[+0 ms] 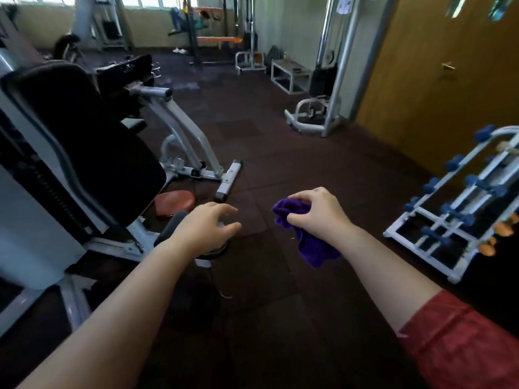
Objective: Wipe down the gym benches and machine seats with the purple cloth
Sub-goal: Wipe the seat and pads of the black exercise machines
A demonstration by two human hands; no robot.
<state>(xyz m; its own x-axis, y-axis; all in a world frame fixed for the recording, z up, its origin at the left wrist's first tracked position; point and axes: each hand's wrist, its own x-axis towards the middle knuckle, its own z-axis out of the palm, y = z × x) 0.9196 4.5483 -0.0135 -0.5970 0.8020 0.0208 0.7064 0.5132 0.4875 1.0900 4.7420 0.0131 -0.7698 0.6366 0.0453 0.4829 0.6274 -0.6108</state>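
My right hand (317,213) grips the bunched purple cloth (306,242), which hangs down below my palm over the dark floor. My left hand (205,227) hovers with its fingers loosely spread, holding nothing, above a round metal part at the foot of the machine. At left stands a weight machine with a big black padded back rest (81,141). A small round brown seat (174,202) sits low beside it, just left of my left hand. An orange bench (219,39) stands far back by the windows.
A grey machine frame (196,161) reaches onto the dark rubber floor at centre left. A white dumbbell rack (460,209) with blue and orange weights stands at right. A cable tower (325,88) and a wooden door (438,80) are behind it.
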